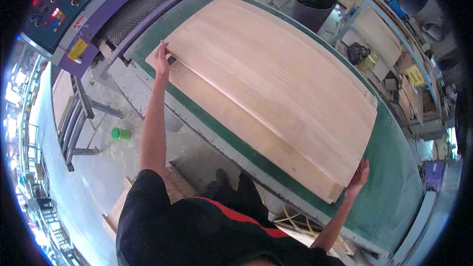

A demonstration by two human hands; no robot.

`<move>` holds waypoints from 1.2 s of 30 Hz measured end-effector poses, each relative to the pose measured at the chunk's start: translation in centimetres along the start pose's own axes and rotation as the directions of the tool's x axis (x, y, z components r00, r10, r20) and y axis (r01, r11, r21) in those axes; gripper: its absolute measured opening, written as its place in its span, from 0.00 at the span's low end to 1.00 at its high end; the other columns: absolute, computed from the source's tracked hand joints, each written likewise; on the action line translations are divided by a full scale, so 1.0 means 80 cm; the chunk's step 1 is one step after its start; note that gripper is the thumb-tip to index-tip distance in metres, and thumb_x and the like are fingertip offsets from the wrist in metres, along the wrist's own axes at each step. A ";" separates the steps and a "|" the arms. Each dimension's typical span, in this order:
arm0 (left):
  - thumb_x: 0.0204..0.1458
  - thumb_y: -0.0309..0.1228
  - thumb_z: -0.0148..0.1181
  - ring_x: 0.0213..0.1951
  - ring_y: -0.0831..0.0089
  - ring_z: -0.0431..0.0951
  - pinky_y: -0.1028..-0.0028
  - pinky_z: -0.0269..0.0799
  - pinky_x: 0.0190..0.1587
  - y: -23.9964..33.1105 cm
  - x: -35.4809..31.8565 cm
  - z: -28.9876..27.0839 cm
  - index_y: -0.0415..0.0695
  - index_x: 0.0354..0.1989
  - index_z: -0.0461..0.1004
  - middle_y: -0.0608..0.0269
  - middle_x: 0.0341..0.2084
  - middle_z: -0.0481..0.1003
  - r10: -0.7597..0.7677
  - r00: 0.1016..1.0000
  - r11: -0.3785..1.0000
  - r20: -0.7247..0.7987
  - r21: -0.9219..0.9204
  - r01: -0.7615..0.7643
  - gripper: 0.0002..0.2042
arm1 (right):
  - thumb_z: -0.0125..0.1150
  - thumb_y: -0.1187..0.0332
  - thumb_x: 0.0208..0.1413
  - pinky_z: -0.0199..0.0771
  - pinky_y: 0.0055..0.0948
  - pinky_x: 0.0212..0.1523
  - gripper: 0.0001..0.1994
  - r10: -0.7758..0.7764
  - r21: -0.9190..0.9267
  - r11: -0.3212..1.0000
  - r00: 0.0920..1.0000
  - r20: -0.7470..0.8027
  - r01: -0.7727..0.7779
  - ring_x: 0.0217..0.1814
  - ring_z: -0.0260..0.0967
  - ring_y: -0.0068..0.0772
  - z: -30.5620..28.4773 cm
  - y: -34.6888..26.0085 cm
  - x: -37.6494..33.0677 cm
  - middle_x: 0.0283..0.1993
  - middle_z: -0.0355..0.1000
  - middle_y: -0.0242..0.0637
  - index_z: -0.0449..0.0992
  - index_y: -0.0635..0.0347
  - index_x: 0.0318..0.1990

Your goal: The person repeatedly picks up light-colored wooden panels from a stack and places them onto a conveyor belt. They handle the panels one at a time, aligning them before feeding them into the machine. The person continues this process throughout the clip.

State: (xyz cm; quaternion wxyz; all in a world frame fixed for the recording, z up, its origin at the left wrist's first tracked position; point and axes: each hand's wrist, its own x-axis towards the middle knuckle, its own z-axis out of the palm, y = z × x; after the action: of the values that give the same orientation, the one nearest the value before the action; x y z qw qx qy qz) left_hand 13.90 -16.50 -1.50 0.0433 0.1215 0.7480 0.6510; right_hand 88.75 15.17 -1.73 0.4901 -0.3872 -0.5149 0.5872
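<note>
A large pale wooden panel (276,79) lies over another wooden panel (231,123), whose near strip shows along the side closest to me. Both rest on a green conveyor belt (394,177). My left hand (161,62) grips the upper panel at its near left corner, and a small dark gap shows between the boards beside the fingers. At the right end, my right hand (358,180) is curled around the panel's edge near the close corner. Some of its fingers are hidden by the wood.
A purple machine (84,54) with a control panel (56,12) stands at the left end of the belt. Beyond the belt are a dark bin (315,7) and a blue-framed rack (384,15) with boards. A green jar (120,134) sits on the floor beside a metal stand (79,118).
</note>
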 end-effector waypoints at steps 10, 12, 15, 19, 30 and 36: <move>0.59 0.60 0.37 0.66 0.50 0.53 0.58 0.47 0.66 -0.034 -0.060 -0.104 0.33 0.65 0.53 0.36 0.64 0.52 0.183 0.904 0.809 -0.386 0.581 0.085 0.40 | 0.35 0.59 0.63 0.35 0.43 0.73 0.31 -0.029 0.378 0.924 0.978 0.204 -0.052 0.75 0.39 0.45 -0.032 0.055 0.165 0.73 0.42 0.50 0.45 0.66 0.69; 0.58 0.57 0.43 0.66 0.45 0.51 0.57 0.45 0.66 -0.023 -0.114 -0.076 0.32 0.65 0.52 0.34 0.63 0.52 0.130 0.846 0.750 -0.517 0.610 0.257 0.39 | 0.33 0.58 0.63 0.32 0.43 0.73 0.31 -0.071 0.269 0.963 0.981 0.181 0.020 0.76 0.35 0.44 -0.050 0.061 0.176 0.74 0.39 0.48 0.42 0.65 0.70; 0.59 0.50 0.49 0.67 0.46 0.47 0.57 0.42 0.67 -0.033 -0.221 -0.024 0.33 0.67 0.46 0.37 0.65 0.49 0.239 0.901 0.768 -0.361 0.639 0.053 0.38 | 0.34 0.52 0.61 0.30 0.44 0.73 0.35 0.076 0.892 0.275 0.933 0.352 -0.358 0.76 0.34 0.45 0.016 0.020 0.169 0.75 0.36 0.46 0.40 0.63 0.71; 0.60 0.42 0.50 0.70 0.57 0.42 0.62 0.37 0.69 0.000 -0.283 0.059 0.32 0.68 0.43 0.43 0.68 0.46 0.006 0.893 0.941 -0.450 0.305 0.147 0.36 | 0.37 0.45 0.57 0.37 0.46 0.71 0.39 0.109 0.444 0.884 0.988 0.111 -0.147 0.75 0.39 0.47 0.024 -0.007 0.160 0.74 0.38 0.46 0.43 0.62 0.70; 0.57 0.46 0.40 0.66 0.59 0.55 0.61 0.43 0.67 -0.008 -0.287 0.048 0.34 0.65 0.55 0.47 0.64 0.56 0.183 0.925 0.948 -0.332 0.309 -0.077 0.33 | 0.44 0.54 0.55 0.48 0.52 0.68 0.33 -0.010 0.274 0.955 0.908 0.418 -0.116 0.72 0.46 0.49 -0.047 0.037 0.173 0.71 0.48 0.45 0.55 0.62 0.66; 0.55 0.45 0.40 0.64 0.61 0.58 0.63 0.44 0.67 -0.012 -0.291 0.041 0.31 0.62 0.56 0.46 0.61 0.63 0.198 0.904 0.947 -0.379 0.314 -0.076 0.32 | 0.43 0.56 0.55 0.59 0.48 0.61 0.28 0.173 -0.108 0.978 0.983 -0.056 -0.178 0.65 0.57 0.46 0.009 0.050 0.162 0.65 0.58 0.46 0.61 0.65 0.59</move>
State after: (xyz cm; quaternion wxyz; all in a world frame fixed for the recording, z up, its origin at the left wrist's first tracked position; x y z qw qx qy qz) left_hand 37.02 -19.01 -5.09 -0.1775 0.0415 0.8177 0.5460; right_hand 84.48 27.68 -4.93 0.4255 -0.4716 -0.4997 0.5889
